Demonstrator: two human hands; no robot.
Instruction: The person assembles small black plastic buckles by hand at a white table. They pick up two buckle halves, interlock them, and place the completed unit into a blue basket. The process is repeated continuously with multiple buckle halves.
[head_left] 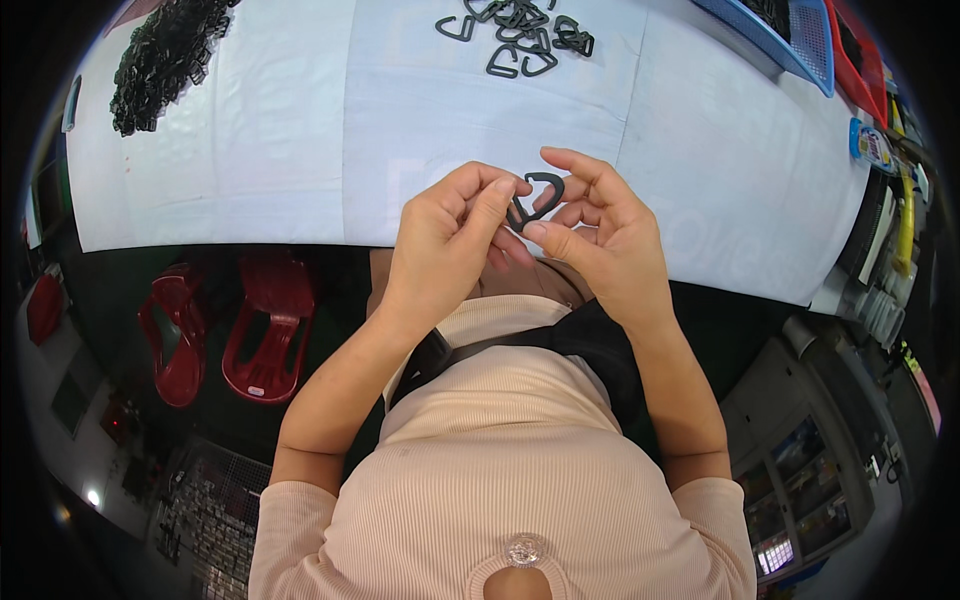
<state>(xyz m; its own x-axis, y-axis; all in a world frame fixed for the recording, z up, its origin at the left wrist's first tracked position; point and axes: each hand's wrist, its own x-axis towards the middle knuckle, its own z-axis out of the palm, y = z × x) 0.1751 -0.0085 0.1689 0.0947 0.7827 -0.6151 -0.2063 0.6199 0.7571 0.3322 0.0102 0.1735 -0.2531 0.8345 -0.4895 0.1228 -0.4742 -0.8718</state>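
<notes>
Black D-shaped buckle [560,190] held between both hands, above near edge of table [270,150], about midway along. Left side of buckle pinched by thumb and fingertips of left hand [460,220]; lower part touched by thumb of right hand [605,220], its index finger raised clear. Similar loose buckles [520,18] scattered near middle of far edge. Dense heap of black pieces [170,60] massed toward far left corner. Blue basket [815,60] and red basket [870,75] set side by side at far right corner.
</notes>
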